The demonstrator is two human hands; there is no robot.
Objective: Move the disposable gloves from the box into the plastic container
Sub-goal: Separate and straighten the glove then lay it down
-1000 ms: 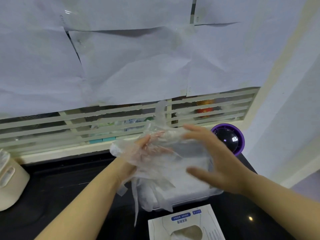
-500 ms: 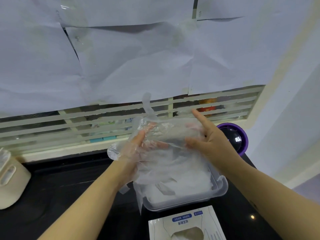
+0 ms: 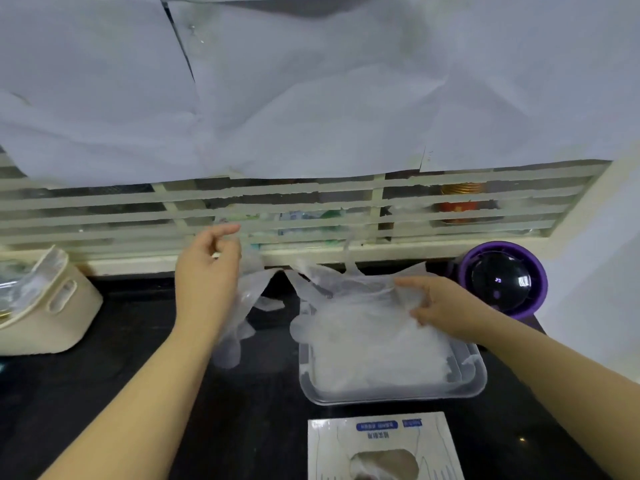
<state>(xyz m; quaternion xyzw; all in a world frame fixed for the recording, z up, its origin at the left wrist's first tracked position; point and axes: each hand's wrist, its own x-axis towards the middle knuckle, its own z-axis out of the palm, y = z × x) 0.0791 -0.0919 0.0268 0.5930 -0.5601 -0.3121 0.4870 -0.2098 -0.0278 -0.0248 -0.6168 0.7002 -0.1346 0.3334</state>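
Fingers (image 3: 228,231) of the left hand (image 3: 207,282) are curled on a loose glove (image 3: 242,306), which is held above the dark tabletop (image 3: 138,341) and hangs down left of the plastic container (image 3: 391,398). The disposable gloves (image 3: 363,334) are heaped in that container, and their far right edge is pinched by the right hand (image 3: 446,306). The box (image 3: 381,441) is set just near of the container; a beige basket (image 3: 59,313) is seen at the left, a purple round object (image 3: 502,282) at the right
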